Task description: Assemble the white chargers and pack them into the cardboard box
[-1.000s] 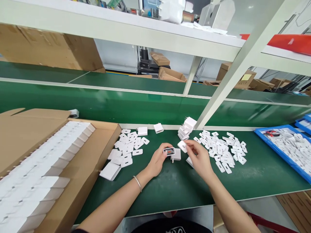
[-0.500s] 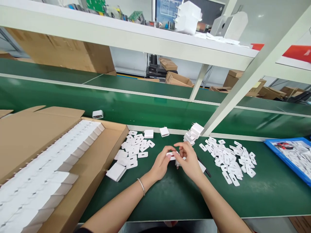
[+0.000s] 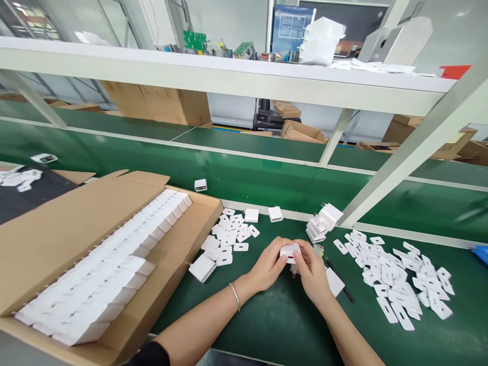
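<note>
Both hands hold one white charger (image 3: 290, 251) over the green bench, its slotted end facing me. My left hand (image 3: 270, 263) grips its left side with thumb and fingers, and my right hand (image 3: 310, 267) closes on the right side, thumb near the slot. Just below the hands, a small part with a metal prong is partly hidden by the fingers. To the right of my right hand lie a white charger housing (image 3: 334, 281) and a thin black tool (image 3: 345, 284). Behind it stands a pile of white chargers (image 3: 322, 222).
An open cardboard box (image 3: 208, 218) with rows of white chargers stands on the left. Loose white slotted plates lie in a left heap (image 3: 231, 234) and a right heap (image 3: 400, 279). A slanted frame post (image 3: 396, 157) rises behind the right side; a shelf (image 3: 229, 76) crosses above.
My view has turned left, so the bench things sit further right. My right fingers, raised before, have come down around the charger, and both thumbs now press on it.
</note>
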A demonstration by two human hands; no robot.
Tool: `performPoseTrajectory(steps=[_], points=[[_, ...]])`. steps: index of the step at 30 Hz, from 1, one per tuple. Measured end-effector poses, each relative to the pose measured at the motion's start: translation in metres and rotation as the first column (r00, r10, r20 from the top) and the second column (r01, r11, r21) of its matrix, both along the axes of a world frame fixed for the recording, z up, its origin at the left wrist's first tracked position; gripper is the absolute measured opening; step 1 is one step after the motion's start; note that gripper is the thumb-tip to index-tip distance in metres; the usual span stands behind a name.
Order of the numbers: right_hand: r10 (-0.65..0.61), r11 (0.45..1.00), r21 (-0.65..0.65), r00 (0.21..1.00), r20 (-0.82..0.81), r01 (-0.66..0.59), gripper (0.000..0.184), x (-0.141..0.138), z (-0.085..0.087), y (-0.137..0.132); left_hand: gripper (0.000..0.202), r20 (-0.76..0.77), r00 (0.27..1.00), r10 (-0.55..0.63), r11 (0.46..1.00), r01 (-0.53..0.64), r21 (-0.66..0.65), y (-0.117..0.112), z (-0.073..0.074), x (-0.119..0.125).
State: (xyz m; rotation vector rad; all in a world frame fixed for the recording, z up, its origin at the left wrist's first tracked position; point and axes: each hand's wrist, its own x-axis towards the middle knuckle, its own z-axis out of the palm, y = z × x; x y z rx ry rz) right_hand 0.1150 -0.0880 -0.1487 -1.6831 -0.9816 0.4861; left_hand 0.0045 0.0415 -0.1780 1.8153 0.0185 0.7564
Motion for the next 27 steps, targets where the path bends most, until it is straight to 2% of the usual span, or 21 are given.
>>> performPoseTrajectory(steps=[3,7,16,21,27], points=[[-0.016,1.0,0.017,1.0,0.001,0.016,0.047,0.001,-0.001,-0.001,0.049,-0.015,1.0,0.02,1.0,-0.02,-0.014,-0.001,0.003,0.0],[0.005,1.0,0.014,1.0,-0.017,-0.005,0.049,0.002,-0.004,0.0,0.057,-0.022,0.998,0.053,0.998,-0.054,-0.043,-0.002,0.004,0.001],[0.005,1.0,0.009,0.997,-0.073,-0.004,0.049,0.002,-0.01,0.003,0.059,-0.007,0.999,0.034,0.997,-0.035,-0.068,0.002,0.005,0.0],[0.018,1.0,0.016,0.997,-0.079,-0.017,0.047,-0.002,-0.007,0.004,0.052,0.005,0.999,0.054,0.997,-0.054,-0.057,0.003,0.003,0.001],[0.019,0.999,-0.032,0.995,-0.094,-0.022,0.047,-0.001,-0.011,0.004,0.054,-0.036,0.997,0.066,0.995,-0.068,-0.075,0.001,-0.001,0.001]])
